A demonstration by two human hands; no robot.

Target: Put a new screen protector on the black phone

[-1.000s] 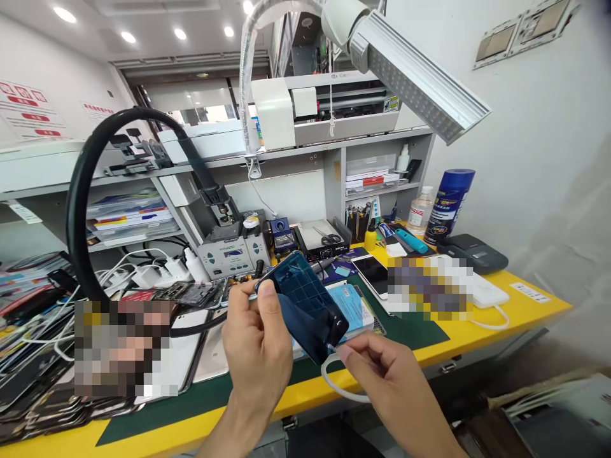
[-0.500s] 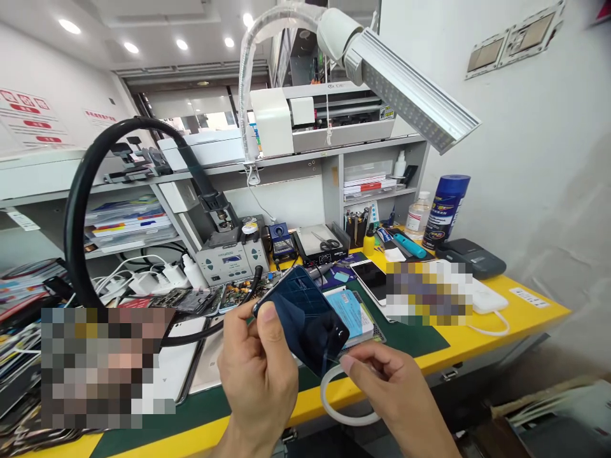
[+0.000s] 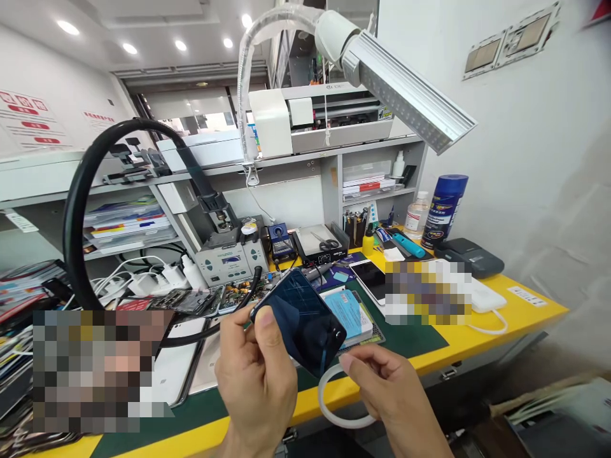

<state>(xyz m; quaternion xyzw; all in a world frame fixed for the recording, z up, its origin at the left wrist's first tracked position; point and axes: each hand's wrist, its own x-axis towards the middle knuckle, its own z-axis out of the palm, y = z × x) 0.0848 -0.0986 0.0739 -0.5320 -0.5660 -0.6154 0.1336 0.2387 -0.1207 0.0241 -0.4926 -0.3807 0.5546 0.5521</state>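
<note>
Phone (image 3: 305,321), left hand (image 3: 260,375), right hand (image 3: 384,381) — now apart

Noted: desk (image 3: 529,299) in yellow, mat (image 3: 415,334) in dark green, spray can (image 3: 443,210) coloured deep blue, card box (image 3: 348,312) light blue, phone (image 3: 305,321) glossy blue-black, cable (image 3: 334,416) white.

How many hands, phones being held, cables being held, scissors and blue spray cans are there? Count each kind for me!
Hands: 2 (left hand, right hand)
Held dark phone: 1
Held white cable: 1
Scissors: 1
Blue spray can: 1
Total: 6
</note>
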